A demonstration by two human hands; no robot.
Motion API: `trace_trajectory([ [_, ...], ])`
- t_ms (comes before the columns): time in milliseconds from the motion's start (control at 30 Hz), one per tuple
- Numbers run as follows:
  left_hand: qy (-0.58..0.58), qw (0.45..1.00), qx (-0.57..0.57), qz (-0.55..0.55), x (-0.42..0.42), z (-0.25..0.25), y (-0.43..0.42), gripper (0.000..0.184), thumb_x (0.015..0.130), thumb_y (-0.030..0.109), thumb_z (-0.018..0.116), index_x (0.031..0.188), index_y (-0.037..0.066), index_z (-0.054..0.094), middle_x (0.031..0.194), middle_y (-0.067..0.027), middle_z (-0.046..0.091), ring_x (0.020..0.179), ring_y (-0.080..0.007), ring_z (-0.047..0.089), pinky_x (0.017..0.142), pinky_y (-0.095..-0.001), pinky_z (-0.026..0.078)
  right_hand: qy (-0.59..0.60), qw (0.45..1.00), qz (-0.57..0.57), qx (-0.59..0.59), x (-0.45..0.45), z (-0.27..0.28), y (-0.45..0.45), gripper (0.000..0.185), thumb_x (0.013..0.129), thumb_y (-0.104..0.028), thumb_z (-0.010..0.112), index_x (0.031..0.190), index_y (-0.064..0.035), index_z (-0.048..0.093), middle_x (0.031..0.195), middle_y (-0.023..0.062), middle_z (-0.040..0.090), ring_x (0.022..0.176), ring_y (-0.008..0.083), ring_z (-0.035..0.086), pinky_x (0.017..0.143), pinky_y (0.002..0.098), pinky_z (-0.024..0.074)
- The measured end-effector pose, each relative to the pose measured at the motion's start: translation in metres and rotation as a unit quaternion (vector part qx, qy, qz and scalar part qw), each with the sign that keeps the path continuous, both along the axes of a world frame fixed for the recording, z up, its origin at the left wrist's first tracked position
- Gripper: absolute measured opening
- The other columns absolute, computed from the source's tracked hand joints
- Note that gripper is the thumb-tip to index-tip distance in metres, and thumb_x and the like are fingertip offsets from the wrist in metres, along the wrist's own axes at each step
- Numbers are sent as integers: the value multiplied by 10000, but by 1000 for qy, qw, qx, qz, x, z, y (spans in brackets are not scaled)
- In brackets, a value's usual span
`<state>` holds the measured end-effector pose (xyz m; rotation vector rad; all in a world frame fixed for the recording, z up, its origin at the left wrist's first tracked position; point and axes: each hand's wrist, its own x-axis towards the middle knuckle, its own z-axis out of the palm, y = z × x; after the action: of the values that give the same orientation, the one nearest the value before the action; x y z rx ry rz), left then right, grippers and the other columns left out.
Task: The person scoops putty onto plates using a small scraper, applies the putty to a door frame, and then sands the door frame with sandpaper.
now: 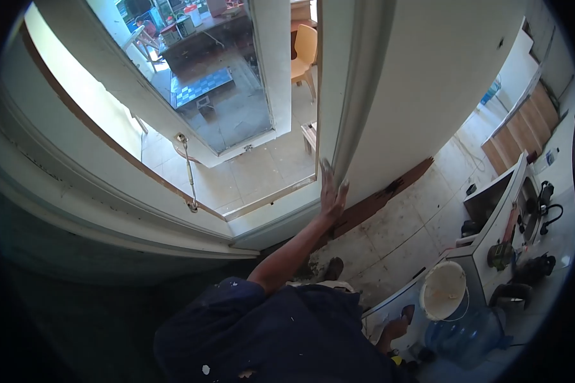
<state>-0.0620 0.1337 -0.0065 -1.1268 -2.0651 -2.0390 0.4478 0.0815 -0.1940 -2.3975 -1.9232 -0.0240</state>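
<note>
My left hand (333,193) is stretched up against the white moulded frame (359,96) at the side of a window opening. Its fingers are extended and it holds nothing. Lower right, my right hand (395,330) is closed around a putty knife (408,313) with a dark reddish handle; its pale blade is only partly visible. Beyond the opening hangs a white glazed sash (279,96), joined to the frame by a metal stay (190,173). Near my right hand is a whitish bucket (443,290) with a wire handle, its inside smeared.
A large blue water bottle (464,338) lies beside the bucket. A cabinet (492,255) on the right bears tools and a black cable (551,207). A brown board (390,199) runs along the wall's foot. Through the opening stands an orange chair (304,54).
</note>
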Motion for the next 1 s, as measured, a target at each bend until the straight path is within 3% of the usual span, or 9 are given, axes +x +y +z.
trace_trajectory([
  [100,-112,992,-32,-43,0,-13,-3,804,897,477,368,1397,-74,63,1455,-291,49,1369,-386,23,1105,-420,61,95,992,37,75,-56,47,-5,264,832,-185,504,969,6,624,907,183,641,849,358,615,737,399,479],
  [233,-19,993,23,-112,9,90,-26,847,878,556,343,1396,-71,106,1453,-287,84,1369,-373,57,1102,-410,76,351,910,184,117,-151,114,13,279,874,-211,475,932,26,608,877,173,635,838,320,603,721,377,456],
  [400,99,979,66,-163,32,98,-63,822,880,526,388,1388,-75,150,1445,-283,138,1364,-362,120,1105,-394,95,526,793,275,-140,-232,196,42,255,895,-191,487,1004,15,588,867,98,627,826,190,596,719,316,455],
  [467,-111,959,-30,-259,41,55,-81,895,837,640,370,1385,-52,216,1444,-219,228,1343,-321,221,1088,-426,158,606,713,261,-236,-267,225,38,254,895,-189,499,1029,12,578,878,83,618,837,162,589,726,299,457],
  [533,-436,778,85,-444,52,-28,-95,854,842,634,394,1383,-13,262,1413,-167,316,1325,-276,264,1076,-419,208,751,502,253,-347,-291,234,30,254,898,-169,515,1059,23,555,927,82,607,858,137,582,766,277,463],
  [667,-562,623,204,-503,63,-16,-158,712,872,535,464,1332,1,362,1337,-156,409,1243,-257,388,1036,-400,301,670,577,293,-364,-336,228,19,266,913,-160,502,1076,46,546,995,102,605,891,131,584,805,266,465],
  [767,-592,723,81,-348,55,5,-175,497,873,384,570,1189,9,492,1103,-77,572,972,-139,535,859,-313,423,648,592,308,-367,-347,230,5,253,929,-134,461,1095,32,556,1005,84,614,877,110,575,801,251,462],
  [867,-548,763,45,-339,43,-8,-184,486,859,354,601,1184,9,495,1094,-87,576,959,-144,546,846,-312,437,631,593,339,-367,-352,234,1,245,922,-131,485,1088,34,558,981,77,620,869,107,577,792,242,463],
  [1000,-549,741,99,-375,41,-19,-190,433,873,288,597,1183,4,494,1093,-87,581,984,-135,550,850,-312,449,623,598,350,-363,-362,227,2,239,920,-135,496,1071,35,568,954,74,630,832,106,589,768,238,472],
])
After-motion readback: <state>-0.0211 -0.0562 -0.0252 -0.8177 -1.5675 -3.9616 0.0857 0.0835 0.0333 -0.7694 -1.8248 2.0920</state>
